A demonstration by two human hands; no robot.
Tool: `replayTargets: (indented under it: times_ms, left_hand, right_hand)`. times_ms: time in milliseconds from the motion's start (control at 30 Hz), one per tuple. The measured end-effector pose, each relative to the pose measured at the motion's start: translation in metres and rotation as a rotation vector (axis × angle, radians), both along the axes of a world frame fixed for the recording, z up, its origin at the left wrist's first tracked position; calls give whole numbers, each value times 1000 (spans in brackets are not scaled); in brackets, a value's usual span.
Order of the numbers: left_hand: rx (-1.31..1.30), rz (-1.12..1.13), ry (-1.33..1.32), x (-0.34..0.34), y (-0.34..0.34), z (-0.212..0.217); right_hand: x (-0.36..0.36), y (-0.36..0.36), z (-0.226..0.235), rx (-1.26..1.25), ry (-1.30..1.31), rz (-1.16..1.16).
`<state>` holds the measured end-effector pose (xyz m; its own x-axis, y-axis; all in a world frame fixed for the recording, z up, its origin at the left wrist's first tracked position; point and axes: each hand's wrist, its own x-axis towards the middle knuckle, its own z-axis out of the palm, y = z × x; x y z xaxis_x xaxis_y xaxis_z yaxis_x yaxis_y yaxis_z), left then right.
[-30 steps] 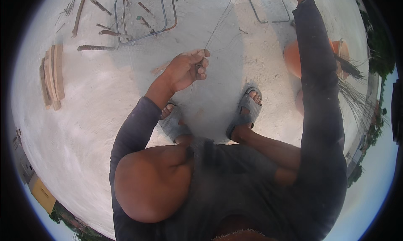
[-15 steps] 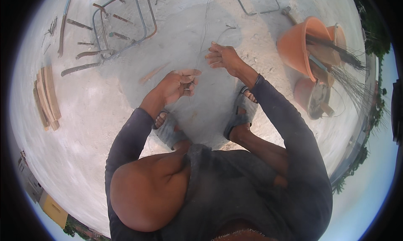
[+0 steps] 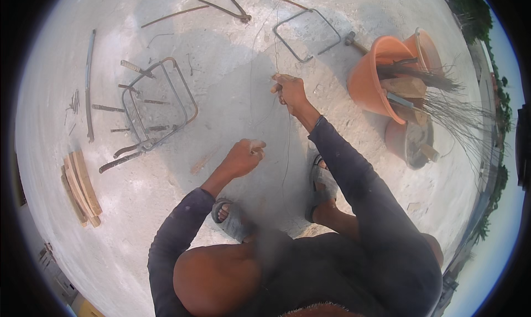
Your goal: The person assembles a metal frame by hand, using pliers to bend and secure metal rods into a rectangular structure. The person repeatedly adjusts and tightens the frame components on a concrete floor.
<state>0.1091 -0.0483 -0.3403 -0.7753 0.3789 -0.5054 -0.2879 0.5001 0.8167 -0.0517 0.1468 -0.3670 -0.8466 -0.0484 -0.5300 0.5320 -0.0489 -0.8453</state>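
Observation:
My right hand (image 3: 290, 91) is stretched forward over the middle of the floor, its fingers pinched on a thin wire (image 3: 288, 145). From that hand one length of wire trails down between my feet, and another runs up toward the far side. My left hand (image 3: 243, 158) hangs lower and to the left, in front of my left foot. Its fingers are curled with thumb and forefinger close together; whatever they may hold is too fine to make out.
A bent rebar frame with loose rods (image 3: 191, 109) lies at left, near wood strips (image 3: 83, 187). Ahead are a rectangular metal stirrup (image 3: 279, 35) and bent rods (image 3: 238, 16). At right stand an orange bucket (image 3: 362, 85) with wood and wire bundles, a hammer (image 3: 354, 42) and a smaller pail (image 3: 397, 140).
My hands have moved apart: the right stays farther forward with the wire, while the left has drawn back toward me. The view has tilted, showing more of the far floor.

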Motion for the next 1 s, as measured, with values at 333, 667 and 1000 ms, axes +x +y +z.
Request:
replayTargets:
  times_ms: [333,667,1000]
  left_hand:
    - [-593,319,544,-290,24,-45]
    - [-419,465,289,-259,49,-52]
    - [507,640,-261,-132,21,-31]
  right_hand:
    - [8,9,1,40,33,-16]
    - [14,11,-15,129,72,-133]
    - [84,-57,10,-40,-31,-163]
